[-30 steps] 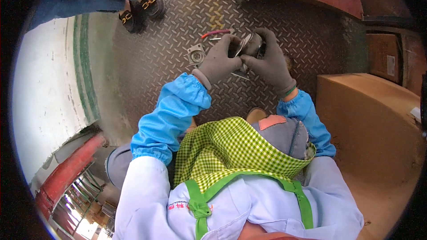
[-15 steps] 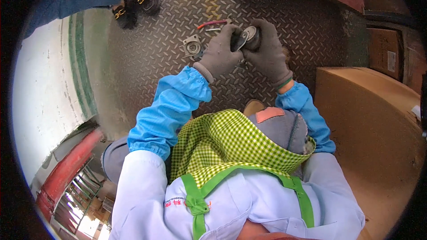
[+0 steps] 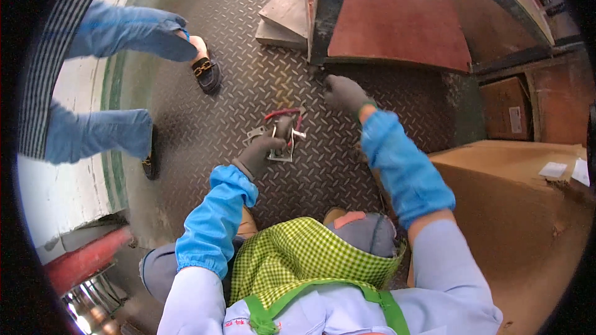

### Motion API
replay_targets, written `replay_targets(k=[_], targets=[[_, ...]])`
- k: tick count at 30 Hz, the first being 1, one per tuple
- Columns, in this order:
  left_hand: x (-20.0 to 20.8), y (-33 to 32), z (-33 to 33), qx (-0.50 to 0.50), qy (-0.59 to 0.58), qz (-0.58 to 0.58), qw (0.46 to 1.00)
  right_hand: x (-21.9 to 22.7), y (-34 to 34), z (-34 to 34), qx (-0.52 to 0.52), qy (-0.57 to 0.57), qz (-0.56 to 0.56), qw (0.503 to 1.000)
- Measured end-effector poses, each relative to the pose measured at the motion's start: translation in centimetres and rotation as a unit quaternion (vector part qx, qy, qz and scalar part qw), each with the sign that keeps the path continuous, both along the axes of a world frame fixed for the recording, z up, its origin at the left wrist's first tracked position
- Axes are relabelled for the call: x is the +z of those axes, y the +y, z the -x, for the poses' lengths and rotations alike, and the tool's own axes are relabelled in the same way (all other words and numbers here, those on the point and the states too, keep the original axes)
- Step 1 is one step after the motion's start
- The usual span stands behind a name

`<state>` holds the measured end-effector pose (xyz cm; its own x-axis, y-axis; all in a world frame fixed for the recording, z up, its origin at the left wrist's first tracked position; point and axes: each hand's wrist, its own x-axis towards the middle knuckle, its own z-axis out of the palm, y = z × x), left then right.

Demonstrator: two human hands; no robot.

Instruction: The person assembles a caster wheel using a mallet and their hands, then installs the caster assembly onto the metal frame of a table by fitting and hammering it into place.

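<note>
My gloved left hand [image 3: 261, 152] grips the edge of a metal caster [image 3: 282, 147] with a grey wheel, held on or just above the patterned metal floor. Beside it lies a flat metal plate [image 3: 255, 133], partly covered by that hand. A red-handled tool [image 3: 283, 112], perhaps pliers, lies just beyond the caster. My gloved right hand [image 3: 347, 94] is stretched farther forward, fingers curled, by the foot of a dark metal post [image 3: 324, 37]. Something small and dark is at its fingertips; its kind cannot be made out.
Grey blocks [image 3: 284, 20] lie left of the post, with a reddish board [image 3: 397, 18] to its right. A large cardboard box [image 3: 496, 211] stands close at my right, a smaller carton [image 3: 506, 111] beyond. Another person in blue jeans [image 3: 124, 31] stands at left.
My hands have parted. The left has come down nearer me with the caster; the right has reached forward to the post. My view has shifted forward, and the other person's legs stand apart.
</note>
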<state>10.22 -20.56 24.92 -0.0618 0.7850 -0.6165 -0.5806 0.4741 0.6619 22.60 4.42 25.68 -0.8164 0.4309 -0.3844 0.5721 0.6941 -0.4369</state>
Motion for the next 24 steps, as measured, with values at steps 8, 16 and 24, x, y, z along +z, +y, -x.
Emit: replay_targets(k=[8,16,24], targets=[[0.3,0.0,-1.5,0.202,-0.086,-0.063,0.974,-9.9,0.5,1.2,0.012,0.108,-0.148,0.983],[1.5,1.4,-2.8,0.169,-0.212,-0.092,0.958,-7.2,-10.0,-15.2,-0.119,0.085,0.002,0.989],[1.4,1.7,-3.8,0.132,-0.168,-0.078,0.974,-9.0,-16.9,-24.1,-0.187,-0.218,-0.193,0.938]])
